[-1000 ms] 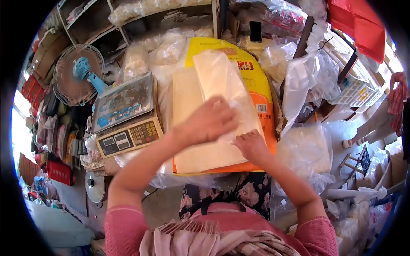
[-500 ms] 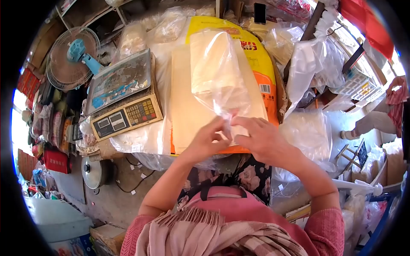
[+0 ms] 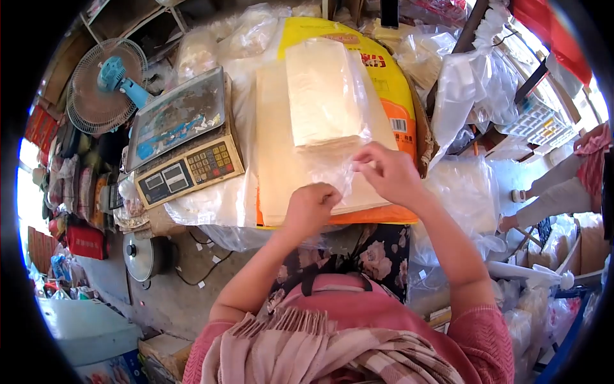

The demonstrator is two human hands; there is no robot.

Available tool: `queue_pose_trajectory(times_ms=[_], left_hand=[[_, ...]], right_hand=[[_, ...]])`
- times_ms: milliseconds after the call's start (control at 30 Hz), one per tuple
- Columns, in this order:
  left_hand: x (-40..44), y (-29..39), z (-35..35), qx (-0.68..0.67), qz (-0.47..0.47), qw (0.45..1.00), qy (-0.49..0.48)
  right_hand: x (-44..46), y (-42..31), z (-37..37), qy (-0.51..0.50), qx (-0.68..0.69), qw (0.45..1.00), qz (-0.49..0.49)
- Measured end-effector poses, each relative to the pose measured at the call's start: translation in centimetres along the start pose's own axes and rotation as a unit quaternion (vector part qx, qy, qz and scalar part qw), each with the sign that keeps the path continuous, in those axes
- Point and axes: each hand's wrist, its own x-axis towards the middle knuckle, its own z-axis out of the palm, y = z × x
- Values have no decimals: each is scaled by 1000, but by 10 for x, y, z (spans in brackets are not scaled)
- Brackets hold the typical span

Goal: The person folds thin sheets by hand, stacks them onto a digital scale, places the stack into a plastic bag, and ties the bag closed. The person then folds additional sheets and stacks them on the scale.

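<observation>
A clear plastic bag [image 3: 325, 168] holds a stack of thin cream-coloured sheets [image 3: 326, 96]. It lies on a wider pile of similar pale sheets [image 3: 272, 147], with the bag's loose mouth end towards me. My left hand [image 3: 313, 208] is closed at the near left of that mouth, its thumb and fingers pinching the film. Higher and to the right, my right hand [image 3: 390, 171] pinches the other side of the mouth. The bag's film is hard to make out at both sets of fingertips. Beneath the pile is a yellow and orange printed sack [image 3: 398, 118].
To the left stands a digital scale [image 3: 192, 168] with a worn metal tray, and behind it a blue fan [image 3: 112, 73]. Clear plastic bags [image 3: 464, 198] hang at the right edge. Another person's legs [image 3: 563, 185] show at far right. A lidded pan [image 3: 137, 256] sits below left.
My hands have moved apart from the gathered bag mouth, the right one up and to the right, the left slightly down. The mouth has spread wider. The other person's legs have shifted left.
</observation>
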Motion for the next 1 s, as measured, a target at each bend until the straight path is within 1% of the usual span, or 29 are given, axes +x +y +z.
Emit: queue_pose_trajectory(times_ms=[33, 133, 167, 233, 267, 300, 333, 367, 400, 433, 467, 500, 533, 600, 633, 667, 700, 733, 767, 800, 833, 867, 933, 967, 1000], left_hand=[[1, -6, -4, -168, -148, 970, -98], [2, -2, -8, -362, -214, 896, -145], [1, 3, -9, -349, -211, 903, -133], [-5, 16, -14, -323, -204, 918, -101], [-9, 24, -18, -231, -97, 967, -52], [-13, 32, -23, -133, 13, 991, -3], [-17, 38, -27, -32, 124, 991, 46], [-21, 39, -34, -6, 120, 991, 53], [-19, 18, -38, 90, 114, 986, 78], [-15, -10, -42, 185, 107, 971, 103], [-11, -24, -51, 168, 49, 978, 115], [-10, -24, -55, 169, 40, 978, 117], [-5, -21, -58, 170, 33, 978, 120], [-1, -3, -65, 221, 121, 958, 140], [-2, 5, -67, 248, 161, 944, 148], [-1, 6, -67, 212, 140, 959, 124], [-5, 7, -65, 173, 118, 973, 99], [-9, 12, -62, 133, 95, 984, 73], [-13, 25, -56, 42, -6, 999, 28], [-15, 33, -48, 19, 6, 999, 26], [-15, 38, -41, -3, 18, 999, 26], [-15, 42, -38, -24, 30, 999, 27], [-14, 42, -38, -26, 81, 996, 20], [-13, 42, -38, -28, 107, 994, 18], [-10, 42, -35, -25, 110, 992, 56]], right_hand=[[-7, -3, -2, 30, 4, 999, 17], [-27, -5, 11, -103, -69, 992, -39], [-31, 0, 21, -95, -87, 988, -81], [-34, -11, 11, -119, -28, 989, -77], [-36, -17, 7, -133, 3, 988, -75], [-41, -18, 3, -154, -41, 984, -81], [-43, -16, 2, -145, -73, 980, -118], [-46, -13, 3, -136, -106, 973, -154], [-48, -9, 3, -127, -139, 964, -190], [-41, 15, 3, -100, -194, 956, -196], [-30, 39, -1, -71, -247, 946, -200], [-19, 42, -12, -26, -241, 958, -151], [-17, 39, -16, -23, -206, 971, -121], [-23, 26, -17, -37, -127, 989, -61], [-27, 21, -12, -57, -6, 997, -53], [-28, 16, -7, -71, 113, 990, -46], [-30, 12, -2, -85, 232, 968, -36], [-28, 8, 7, -80, 240, 967, -36], [-26, 4, 18, -77, 249, 965, -35], [-24, 0, 27, -74, 257, 963, -37], [-22, -4, 32, -50, 143, 982, -113], [-18, -5, 38, -25, 75, 984, -158], [-12, -2, 50, 27, -62, 967, -245], [-11, 0, 53, 30, -69, 964, -256], [-10, 5, 54, 21, -71, 967, -242]])
